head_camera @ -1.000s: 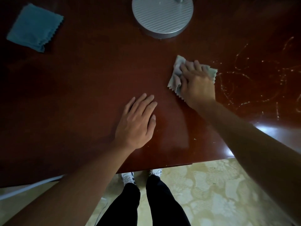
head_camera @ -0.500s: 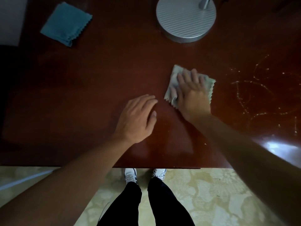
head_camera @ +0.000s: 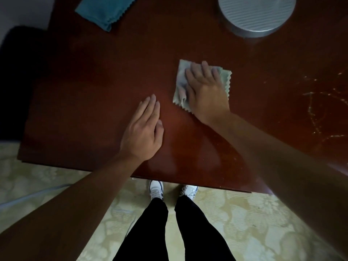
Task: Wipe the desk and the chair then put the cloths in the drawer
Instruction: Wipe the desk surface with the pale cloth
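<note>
Currently listing, item by item:

1. Grey-green cloth [head_camera: 227,80] – lying flat on the table [head_camera: 94,102], centre-right, zigzag-cut edges showing at right and near-left. Looking thin, soft, v. light; likely bunching or sliding if pushed by an edge only. Best handled w/ a flat palm spreading pressure for wiping; for lifting, pinching a free corner, e.g. the far-left one, is looking easiest.

2. Right hand [head_camera: 205,89] – pressing down on item 1, fingers straight and spread, pointing far; not curling round the fabric, so holding nothing, just bearing on it.

3. Left hand [head_camera: 145,132] – resting palm-down on bare table, near-left of item 1, fingers straight and together, apart from the cloth; grasping nothing.

4. Blue cloth [head_camera: 105,10] – sitting folded at the far-left of the table, well apart from both hands, untouched. Same sort of soft, light material, prob. a bit thicker through being folded; taking it by the folded edge is keeping the layers together.

5. Round ribbed metal base [head_camera: 256,14] – standing far-right; looks heavy and rigid, so wiping around it.

6. Pale streaks [head_camera: 320,106] – showing on the table at right, beyond item 1; judged not yet wiped.

7. Dark chair [head_camera: 17,81] – partly visible at left, detail too dim to tell.
</note>
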The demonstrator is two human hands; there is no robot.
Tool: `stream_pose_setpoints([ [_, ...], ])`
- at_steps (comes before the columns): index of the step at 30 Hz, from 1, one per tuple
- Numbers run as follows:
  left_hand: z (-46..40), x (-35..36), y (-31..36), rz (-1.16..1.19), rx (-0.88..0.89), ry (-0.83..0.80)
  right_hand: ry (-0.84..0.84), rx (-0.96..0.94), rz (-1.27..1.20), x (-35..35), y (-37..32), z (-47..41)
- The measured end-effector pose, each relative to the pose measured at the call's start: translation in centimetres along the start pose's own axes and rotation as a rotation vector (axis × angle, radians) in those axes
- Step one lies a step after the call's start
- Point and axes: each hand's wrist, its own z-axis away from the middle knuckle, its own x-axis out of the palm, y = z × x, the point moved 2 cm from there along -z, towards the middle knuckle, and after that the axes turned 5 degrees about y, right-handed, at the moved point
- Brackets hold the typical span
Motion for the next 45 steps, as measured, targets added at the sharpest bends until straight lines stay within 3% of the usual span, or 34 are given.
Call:
stream_pose_setpoints([
  [6,0.1,-0.2,-0.1,0.018,-0.003,0.064,-0.017,-0.298,-0.120,-0.3,-3.1,8.5],
  [13,-0.1,-0.3,-0.1,0.057,-0.037,0.105,0.050,0.008,-0.001,0.0,0.1,1.3],
  [20,-0.1,-0.5,-0.1,0.078,-0.005,0.118,0.020,-0.124,-0.135,-1.0,-5.3,14.4],
  [23,-0.1,-0.5,-0.1,0.070,0.017,0.115,0.002,-0.166,-0.089,-1.1,-4.6,14.7],
  [29,0.0,-0.4,-0.3,0.081,0.034,0.086,0.136,0.141,-0.019,0.3,-4.4,10.1],
  [37,0.0,-0.6,-0.1,0.057,0.093,0.058,0.105,0.070,-0.086,0.0,-9.7,18.6],
  [45,-0.2,-0.5,4.3,0.026,0.279,0.015,0.098,0.427,0.049,-2.7,3.5,15.4],
])
